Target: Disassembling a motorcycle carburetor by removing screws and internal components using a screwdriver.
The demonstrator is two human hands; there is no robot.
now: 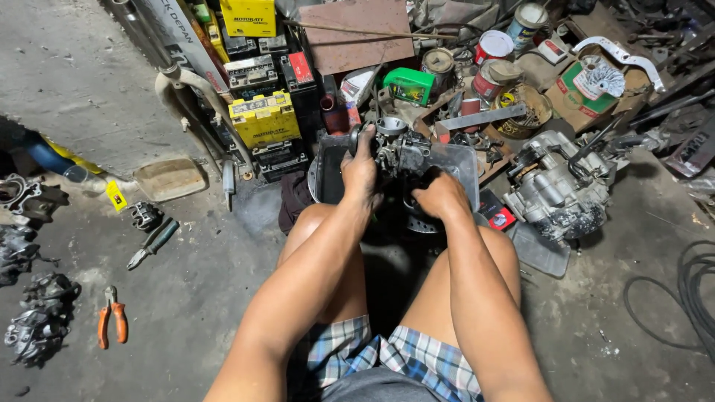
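Carburetor (402, 152) between both hands, above tray (462, 160).

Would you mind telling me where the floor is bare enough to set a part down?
Bare concrete lies between the orange pliers and the left thigh, and right of the right thigh, before the black hose. It is crowded ahead: the hands hold a carburettor over a metal tray, with batteries, tins and an engine packed around.
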